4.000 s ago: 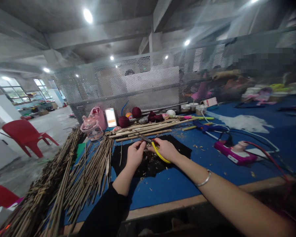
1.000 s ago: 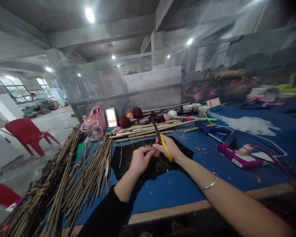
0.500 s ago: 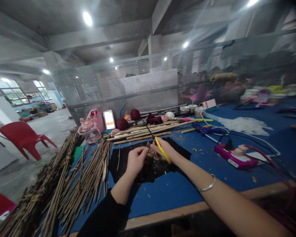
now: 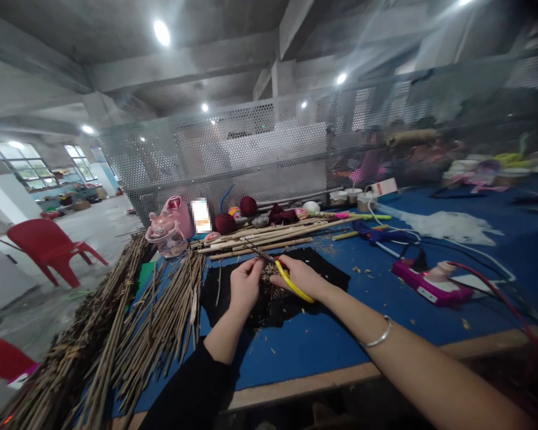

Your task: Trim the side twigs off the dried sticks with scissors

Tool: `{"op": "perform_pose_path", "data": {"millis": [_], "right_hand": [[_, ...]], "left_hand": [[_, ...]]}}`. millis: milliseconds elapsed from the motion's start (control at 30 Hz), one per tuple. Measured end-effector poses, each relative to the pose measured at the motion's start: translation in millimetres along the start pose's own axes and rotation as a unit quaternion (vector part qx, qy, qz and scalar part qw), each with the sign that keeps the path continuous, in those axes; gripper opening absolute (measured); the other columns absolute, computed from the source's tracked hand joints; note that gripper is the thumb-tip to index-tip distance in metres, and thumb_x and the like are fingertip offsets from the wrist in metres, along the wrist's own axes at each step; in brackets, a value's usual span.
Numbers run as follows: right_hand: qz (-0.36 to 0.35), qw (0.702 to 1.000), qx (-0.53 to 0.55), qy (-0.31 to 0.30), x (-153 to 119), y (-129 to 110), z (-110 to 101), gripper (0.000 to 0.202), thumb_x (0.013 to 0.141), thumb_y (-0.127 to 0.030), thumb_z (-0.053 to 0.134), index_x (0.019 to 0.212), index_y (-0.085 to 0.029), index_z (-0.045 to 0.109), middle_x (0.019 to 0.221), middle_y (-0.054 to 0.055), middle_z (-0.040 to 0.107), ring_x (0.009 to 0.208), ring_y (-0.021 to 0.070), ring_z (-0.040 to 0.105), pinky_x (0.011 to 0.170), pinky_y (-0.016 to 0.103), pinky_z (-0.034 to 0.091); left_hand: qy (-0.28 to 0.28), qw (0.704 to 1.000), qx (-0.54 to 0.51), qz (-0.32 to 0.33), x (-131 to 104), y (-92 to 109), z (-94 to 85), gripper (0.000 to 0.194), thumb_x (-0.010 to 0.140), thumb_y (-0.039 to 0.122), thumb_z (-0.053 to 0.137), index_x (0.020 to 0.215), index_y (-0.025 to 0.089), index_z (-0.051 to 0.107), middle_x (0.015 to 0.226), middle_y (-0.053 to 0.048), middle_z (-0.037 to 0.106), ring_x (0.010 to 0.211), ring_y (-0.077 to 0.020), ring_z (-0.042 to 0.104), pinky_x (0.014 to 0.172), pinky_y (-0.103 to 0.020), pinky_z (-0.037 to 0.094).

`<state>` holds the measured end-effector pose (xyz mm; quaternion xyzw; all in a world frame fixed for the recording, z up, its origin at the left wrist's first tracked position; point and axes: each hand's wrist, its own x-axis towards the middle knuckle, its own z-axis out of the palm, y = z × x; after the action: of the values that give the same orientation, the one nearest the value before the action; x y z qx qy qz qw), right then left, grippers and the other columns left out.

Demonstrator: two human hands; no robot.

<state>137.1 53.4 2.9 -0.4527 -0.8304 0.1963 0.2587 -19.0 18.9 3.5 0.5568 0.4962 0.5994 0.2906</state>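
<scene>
Scissors [image 4: 290, 284] are held in the right hand [image 4: 302, 276] above black cloth [image 4: 329, 270] on the bench [image 4: 296, 355]; near the blades, the left hand [image 4: 244, 286] is narrowed, its contents indiscernible.

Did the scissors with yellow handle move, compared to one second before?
Yes. The scissors have swung left and lower: their tips reached the dark red bundle in view; now they lie left of it.
</scene>
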Motion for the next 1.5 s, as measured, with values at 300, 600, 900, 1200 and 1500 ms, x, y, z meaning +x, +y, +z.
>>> {"op": "perform_pose_path", "data": {"millis": [300, 600, 900, 1200, 1500], "right_hand": [[-0.004, 1.0, 0.021, 0.012, 0.0, 3.5, 3.8, 0.036, 0.067, -0.053, 0.057, 0.07, -0.018, 0.047, 0.058, -0.005, 0.044, 0.052, 0.0082, 0.034, 0.047, 0.019, 0.024], [0.007, 0.999, 0.045, 0.03, 3.8, 4.1, 4.0, 0.037, 0.067, -0.053, 0.054, 0.065, -0.016, 0.054, 0.055, -0.004, 0.047, 0.051, 0.0089, 0.038, 0.048, 0.02, 0.027], [0.005, 1.0, -0.026, 0.012, -0.3, 2.2, 4.0, 0.036, 0.068, -0.051, 0.056, 0.09, -0.022, 0.051, 0.069, 0.0, 0.058, 0.059, 0.0124, 0.049, 0.051, 0.02, 0.026], [0.023, 1.0, -0.008, 0.009, 0.6, 3.8, 5.5, 0.031, 0.068, -0.05, 0.057, 0.073, -0.02, 0.051, 0.06, -0.003, 0.051, 0.052, 0.0094, 0.04, 0.048, 0.02, 0.024], [-0.004, 0.999, 0.029, 0.023, 4.0, 8.3, 8.4, 0.037, 0.069, -0.054, 0.052, 0.066, -0.017, 0.05, 0.057, -0.004, 0.047, 0.052, 0.0088, 0.037, 0.047, 0.019, 0.026]], "left_hand": [[-0.003, 0.999, 0.027, 0.018, -0.9, -0.8, -1.6, 0.029, 0.074, 0.036, 0.052, 0.077, 0.012, 0.067, 0.072, -0.003, 0.066, 0.069, -0.0151, 0.057, 0.066, -0.023, 0.042], [0.019, 0.998, 0.042, 0.033, -0.3, -1.6, -4.3, 0.029, 0.074, 0.038, 0.052, 0.078, 0.014, 0.068, 0.073, -0.003, 0.066, 0.069, -0.0159, 0.056, 0.067, -0.024, 0.042], [0.02, 1.0, 0.006, 0.0, 0.5, -6.6, -2.6, 0.027, 0.077, 0.037, 0.048, 0.08, 0.014, 0.062, 0.07, -0.003, 0.063, 0.057, -0.0112, 0.052, 0.056, -0.021, 0.041], [0.005, 0.999, 0.032, 0.028, 0.3, -4.5, -2.9, 0.026, 0.077, 0.036, 0.048, 0.08, 0.014, 0.062, 0.068, -0.002, 0.062, 0.061, -0.0122, 0.054, 0.06, -0.021, 0.04], [0.021, 0.999, 0.031, 0.017, -0.3, -5.5, -3.3, 0.027, 0.076, 0.039, 0.05, 0.07, 0.014, 0.06, 0.056, 0.001, 0.054, 0.049, -0.0076, 0.045, 0.048, -0.017, 0.036]]}}
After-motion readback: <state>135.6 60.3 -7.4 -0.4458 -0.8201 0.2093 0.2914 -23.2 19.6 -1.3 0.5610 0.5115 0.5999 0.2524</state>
